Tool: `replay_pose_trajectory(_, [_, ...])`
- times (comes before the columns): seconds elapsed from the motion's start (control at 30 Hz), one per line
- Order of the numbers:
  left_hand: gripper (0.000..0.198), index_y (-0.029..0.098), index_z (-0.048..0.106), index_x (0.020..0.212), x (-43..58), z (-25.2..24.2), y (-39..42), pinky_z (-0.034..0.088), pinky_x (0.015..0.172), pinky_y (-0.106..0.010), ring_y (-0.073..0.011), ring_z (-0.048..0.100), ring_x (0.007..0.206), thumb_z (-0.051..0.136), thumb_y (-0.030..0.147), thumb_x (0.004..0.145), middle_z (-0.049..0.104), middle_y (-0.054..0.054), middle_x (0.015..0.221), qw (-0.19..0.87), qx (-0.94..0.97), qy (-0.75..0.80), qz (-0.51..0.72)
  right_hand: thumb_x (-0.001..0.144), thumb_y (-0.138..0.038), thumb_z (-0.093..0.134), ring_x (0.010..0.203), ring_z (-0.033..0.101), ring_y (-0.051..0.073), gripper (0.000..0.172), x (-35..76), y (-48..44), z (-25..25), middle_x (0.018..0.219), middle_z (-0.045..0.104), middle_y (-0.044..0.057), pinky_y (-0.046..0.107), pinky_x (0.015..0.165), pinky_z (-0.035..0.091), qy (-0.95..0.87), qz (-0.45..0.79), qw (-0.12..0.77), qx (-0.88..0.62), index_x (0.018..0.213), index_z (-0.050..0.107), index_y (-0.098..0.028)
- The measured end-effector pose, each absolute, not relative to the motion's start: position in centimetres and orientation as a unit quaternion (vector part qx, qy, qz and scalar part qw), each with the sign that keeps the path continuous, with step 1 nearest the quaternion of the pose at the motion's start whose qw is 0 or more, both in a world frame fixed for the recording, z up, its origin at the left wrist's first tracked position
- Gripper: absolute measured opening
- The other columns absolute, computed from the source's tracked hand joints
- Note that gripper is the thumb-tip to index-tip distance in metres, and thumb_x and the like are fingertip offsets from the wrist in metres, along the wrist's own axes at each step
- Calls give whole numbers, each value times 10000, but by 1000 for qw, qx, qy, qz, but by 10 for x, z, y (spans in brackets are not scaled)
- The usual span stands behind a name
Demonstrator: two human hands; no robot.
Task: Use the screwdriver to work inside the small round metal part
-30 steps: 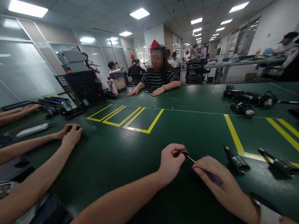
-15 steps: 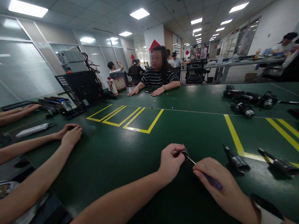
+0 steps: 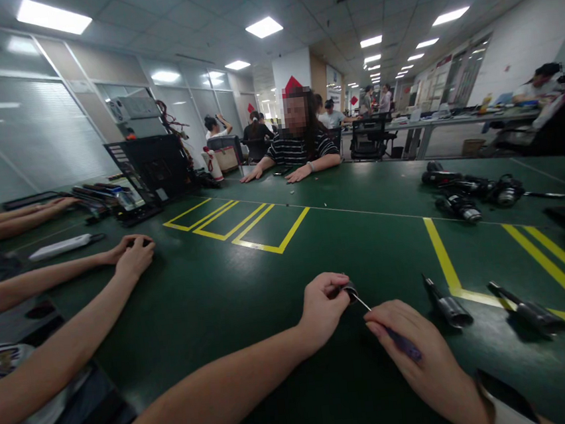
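Observation:
My left hand (image 3: 322, 308) is closed around a small dark metal cylinder (image 3: 351, 291), its open end turned toward my right hand; the fingers hide much of it. In my right hand (image 3: 410, 346) is a screwdriver (image 3: 403, 344) with a purple handle. Its thin bright shaft slants up to the left and meets the cylinder's open end; the tip cannot be seen. To the right of my right hand lie two metal parts with cup-shaped ends, a nearer one (image 3: 450, 308) and another (image 3: 537, 315) by the yellow tape.
Several dark tool-like parts (image 3: 462, 207) lie at the back right of the green table (image 3: 250, 295). A co-worker's hands (image 3: 134, 253) rest at the left, near a white power strip (image 3: 61, 247). An open computer case (image 3: 153, 171) stands behind. Across the table sits a person (image 3: 301, 145).
Hardly anything differs. Both hands keep the same grip and place, with the screwdriver shaft still at the cylinder's open end.

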State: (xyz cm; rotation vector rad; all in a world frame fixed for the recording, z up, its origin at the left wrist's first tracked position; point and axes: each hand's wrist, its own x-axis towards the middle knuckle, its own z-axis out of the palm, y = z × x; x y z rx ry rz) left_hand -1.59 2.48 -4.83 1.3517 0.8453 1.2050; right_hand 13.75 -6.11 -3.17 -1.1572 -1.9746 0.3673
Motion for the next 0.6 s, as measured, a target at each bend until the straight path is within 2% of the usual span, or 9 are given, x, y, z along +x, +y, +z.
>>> replay_pose_trajectory(0.2, [165, 117, 629, 818, -17, -48, 24, 533, 801, -359, -197, 640, 899, 581, 49, 675, 617, -97, 1003, 537, 580, 362, 495, 893, -197, 476, 847, 607, 200, 143, 138, -61, -31, 914, 639, 53, 367, 735, 529, -782, 134, 397, -462, 993, 573, -228])
replay_pose_trajectory(0.4, [162, 112, 622, 826, -18, -47, 24, 545, 768, -339, -190, 642, 885, 575, 53, 682, 617, -97, 1002, 545, 575, 362, 492, 887, -191, 480, 816, 619, 194, 148, 137, -62, -26, 882, 648, 55, 347, 702, 540, -786, 113, 414, -446, 990, 583, -218])
replay_pose_trajectory(0.6, [169, 113, 631, 802, -17, -50, 25, 534, 800, -316, -173, 643, 884, 566, 24, 674, 628, -84, 973, 523, 588, 358, 502, 888, -175, 480, 824, 611, 192, 151, 136, -62, -28, 889, 643, 58, 350, 708, 533, -790, 117, 412, -438, 998, 576, -216])
